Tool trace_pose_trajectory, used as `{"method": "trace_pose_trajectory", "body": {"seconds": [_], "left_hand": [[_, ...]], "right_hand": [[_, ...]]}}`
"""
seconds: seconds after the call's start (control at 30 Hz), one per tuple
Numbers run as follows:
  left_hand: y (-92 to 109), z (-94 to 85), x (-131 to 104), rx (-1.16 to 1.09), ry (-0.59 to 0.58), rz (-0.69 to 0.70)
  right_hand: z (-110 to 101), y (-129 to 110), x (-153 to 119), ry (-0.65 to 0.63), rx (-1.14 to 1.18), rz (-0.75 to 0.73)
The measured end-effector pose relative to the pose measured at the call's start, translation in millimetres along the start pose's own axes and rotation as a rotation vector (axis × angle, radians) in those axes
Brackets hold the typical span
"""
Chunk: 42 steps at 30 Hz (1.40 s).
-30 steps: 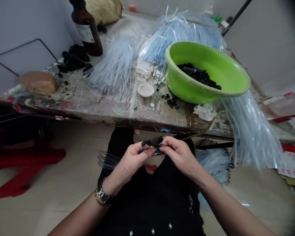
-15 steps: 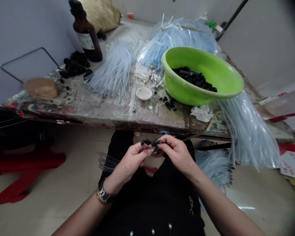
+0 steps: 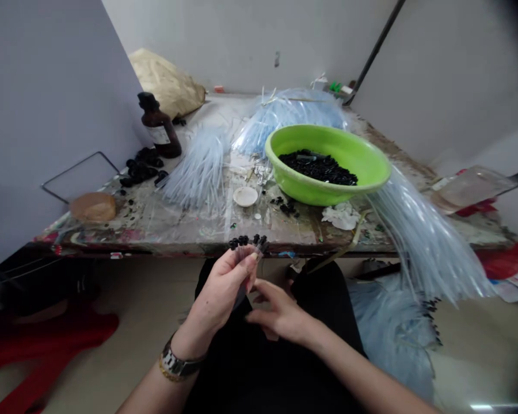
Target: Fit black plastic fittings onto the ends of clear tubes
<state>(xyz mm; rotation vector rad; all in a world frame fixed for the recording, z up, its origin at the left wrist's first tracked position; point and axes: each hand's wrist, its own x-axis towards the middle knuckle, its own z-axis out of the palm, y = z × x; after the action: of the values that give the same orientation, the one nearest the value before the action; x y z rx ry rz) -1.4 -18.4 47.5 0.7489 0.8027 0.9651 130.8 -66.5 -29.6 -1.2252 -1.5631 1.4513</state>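
My left hand (image 3: 224, 290) is closed round a bunch of thin clear plastic tubes with black tips (image 3: 245, 240) fanned out above the thumb. Just below and to the right, my right hand (image 3: 282, 313) has its fingers apart, slightly blurred, with nothing visible in them. Both hands are over my lap, in front of the table edge. Beyond them on the table stands a green basin (image 3: 328, 194) holding many small black pieces (image 3: 315, 167). A few more black bits (image 3: 287, 207) lie beside it.
Bundles of clear tubes (image 3: 201, 169) lie on the table (image 3: 190, 230), and one bundle (image 3: 427, 236) droops over its right edge. A brown bottle (image 3: 162, 135), a small white dish (image 3: 246, 196) and crumpled paper (image 3: 341, 215) are there too. A red stool (image 3: 47, 351) stands at lower left.
My right hand has come away from the tube tips and moved down, its fingers spreading. The left hand has lifted the bunch a little. The view has tilted up.
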Motion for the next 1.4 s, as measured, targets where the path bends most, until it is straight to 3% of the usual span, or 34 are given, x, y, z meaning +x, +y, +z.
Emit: {"method": "trace_pose_trajectory", "body": {"seconds": [0.1, 0.2, 0.37, 0.47, 0.67, 0.87, 1.0, 1.13, 1.27, 1.4], "left_hand": [[14, 19.0, 1, -0.091, -0.022, 0.042], [33, 35.6, 0, -0.163, -0.033, 0.081], [69, 57.7, -7, -0.243, -0.025, 0.140], [79, 70.5, -7, -0.299, 0.020, 0.196], [77, 91.4, 4, -0.394, -0.046, 0.198], [79, 105.1, 14, -0.432, -0.153, 0.199], [73, 115.5, 23, -0.458, -0.197, 0.187], [65, 124.5, 35, -0.427, -0.196, 0.126], [55, 135.9, 43, -0.254, -0.200, 0.032], [36, 146.4, 42, -0.123, -0.353, -0.121]], "right_hand": [[15, -10, 6, -0.004, 0.022, -0.089], [20, -18, 11, 0.002, 0.198, -0.172], [13, -30, 2, 0.091, 0.262, -0.225], [7, -41, -8, 0.059, 0.329, -0.207], [0, -53, -20, -0.003, 0.663, -0.095], [-34, -55, -41, 0.156, 0.490, -0.106], [-53, -62, -56, 0.175, 0.521, -0.086], [-71, -67, -79, 0.230, 0.534, -0.086], [-94, -72, -112, 0.261, 0.580, -0.082], [-125, -84, -143, 0.418, 0.540, -0.156]]}}
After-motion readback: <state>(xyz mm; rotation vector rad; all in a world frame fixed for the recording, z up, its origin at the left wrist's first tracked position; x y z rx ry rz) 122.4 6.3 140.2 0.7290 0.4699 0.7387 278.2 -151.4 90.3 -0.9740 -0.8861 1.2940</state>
